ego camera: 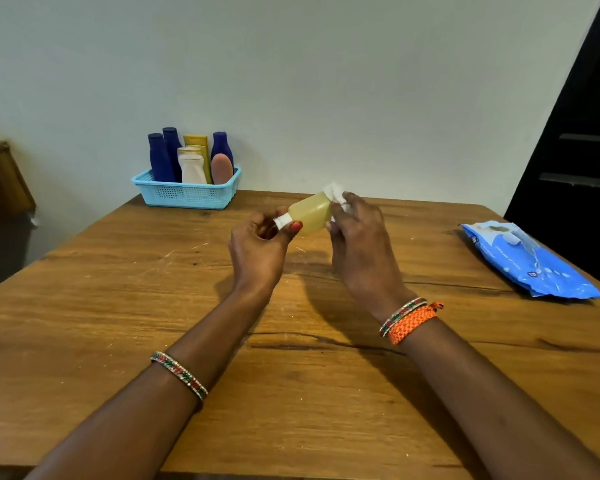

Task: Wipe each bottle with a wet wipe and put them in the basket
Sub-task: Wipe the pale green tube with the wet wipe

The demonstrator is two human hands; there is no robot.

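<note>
Above the middle of the counter, the left hand pinches the white cap end of a small yellow bottle, held tilted on its side in the air. The right hand grips a white wipe against the bottle's far end, fingers curled round it. A blue basket at the far left corner holds six upright bottles. A blue pack of wipes lies at the right edge.
</note>
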